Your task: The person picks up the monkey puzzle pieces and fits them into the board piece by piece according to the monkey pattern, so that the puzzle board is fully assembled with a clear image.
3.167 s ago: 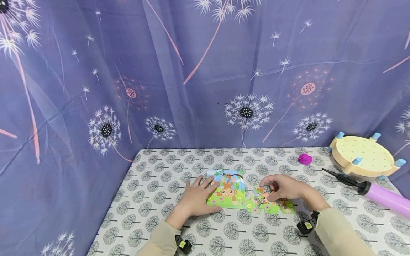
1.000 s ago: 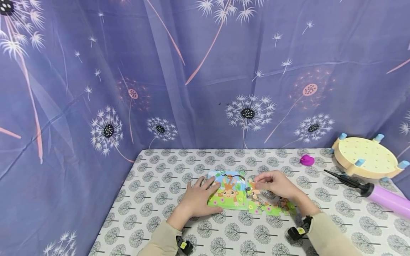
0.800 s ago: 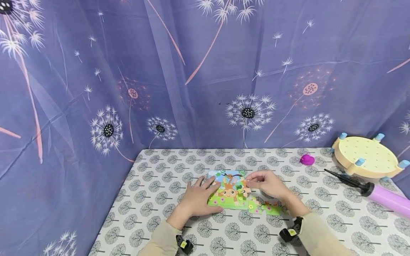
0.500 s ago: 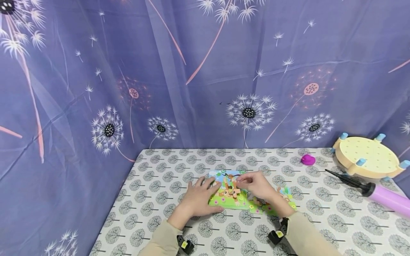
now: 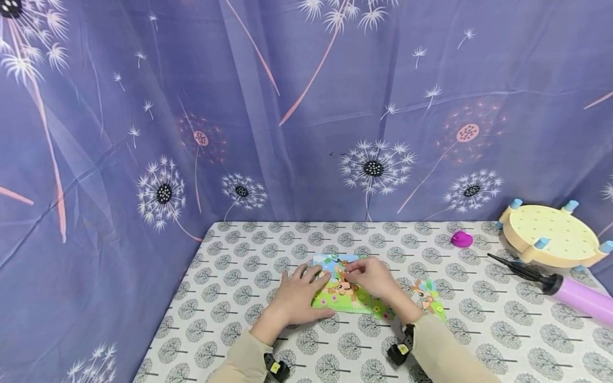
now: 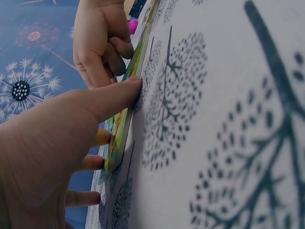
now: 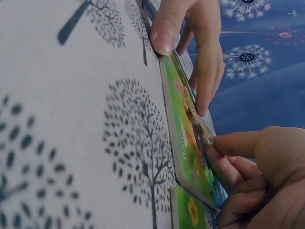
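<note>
A square jigsaw board (image 5: 330, 304) with a monkey picture lies flat on the tree-print cloth. My left hand (image 5: 296, 300) rests at its left side, fingers spread over the picture and thumb along the near edge; the left wrist view shows that thumb (image 6: 116, 98) at the rim. Over the middle of the board, my right hand (image 5: 375, 277) pinches a jigsaw piece (image 7: 206, 133) between thumb and index finger, tilted low against the picture. More jigsaw pieces (image 5: 426, 299) lie right of the board, partly covered by my right forearm.
A purple toy duck (image 5: 462, 239) sits at the back right. Beside it are an upturned yellow stool-like piece (image 5: 551, 234) with blue feet and a lilac pump (image 5: 581, 299) with a black nozzle. A blue dandelion curtain (image 5: 287, 159) hangs behind the table.
My right hand has picked up a jigsaw piece from the group at the right and carried it left onto the board. The left hand has stayed in place.
</note>
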A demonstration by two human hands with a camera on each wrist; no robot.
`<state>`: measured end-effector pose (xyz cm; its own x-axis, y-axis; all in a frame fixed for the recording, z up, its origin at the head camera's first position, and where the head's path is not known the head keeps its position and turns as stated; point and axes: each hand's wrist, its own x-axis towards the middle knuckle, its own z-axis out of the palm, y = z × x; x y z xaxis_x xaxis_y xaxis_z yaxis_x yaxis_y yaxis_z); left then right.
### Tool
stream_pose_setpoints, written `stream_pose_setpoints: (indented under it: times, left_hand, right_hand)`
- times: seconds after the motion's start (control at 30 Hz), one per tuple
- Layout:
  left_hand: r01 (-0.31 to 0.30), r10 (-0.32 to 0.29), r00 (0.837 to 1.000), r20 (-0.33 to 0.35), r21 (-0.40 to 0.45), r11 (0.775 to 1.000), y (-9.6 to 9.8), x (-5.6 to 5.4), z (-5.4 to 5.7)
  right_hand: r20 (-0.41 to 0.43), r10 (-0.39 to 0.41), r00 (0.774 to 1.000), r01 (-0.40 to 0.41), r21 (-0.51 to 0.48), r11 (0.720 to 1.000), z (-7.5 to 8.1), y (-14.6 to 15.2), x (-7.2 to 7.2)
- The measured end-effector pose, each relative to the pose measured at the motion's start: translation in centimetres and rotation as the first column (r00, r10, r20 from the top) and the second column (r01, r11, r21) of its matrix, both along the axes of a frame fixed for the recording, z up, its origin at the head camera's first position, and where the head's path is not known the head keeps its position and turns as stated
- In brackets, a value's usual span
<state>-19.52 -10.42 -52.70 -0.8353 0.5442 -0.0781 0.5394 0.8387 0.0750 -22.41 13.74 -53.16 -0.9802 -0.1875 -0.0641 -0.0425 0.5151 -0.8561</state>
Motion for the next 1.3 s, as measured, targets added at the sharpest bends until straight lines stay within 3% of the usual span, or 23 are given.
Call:
stream_pose_setpoints:
  times: [0.2,0.5,0.7,1.03,1.3]
  left_hand:
    - [0.013,-0.013,1.000,0.011,0.000,1.000,0.2,0.4,0.1]
    - [0.111,-0.111,0.994,-0.016,0.027,0.993,0.5,1.0,-0.7]
    - [0.109,-0.109,0.994,0.000,0.033,0.993,0.6,0.9,-0.6]
    - [0.097,-0.098,0.995,0.016,0.037,0.995,0.7,0.9,-0.4]
    - [0.092,-0.093,0.995,0.024,0.051,0.994,0.8,1.0,-0.2]
  right_hand:
    - [0.026,-0.046,0.999,0.045,0.039,0.998,0.1,-0.6,0.1]
    - [0.016,-0.047,0.999,0.045,0.100,0.994,0.3,-0.8,0.2]
    - [-0.056,-0.033,0.998,0.040,0.146,0.988,0.6,-0.6,0.4]
    - [-0.138,-0.026,0.990,0.040,0.104,0.994,0.4,1.3,0.6]
    - [-0.126,-0.022,0.992,0.032,0.084,0.996,0.3,4.3,0.8]
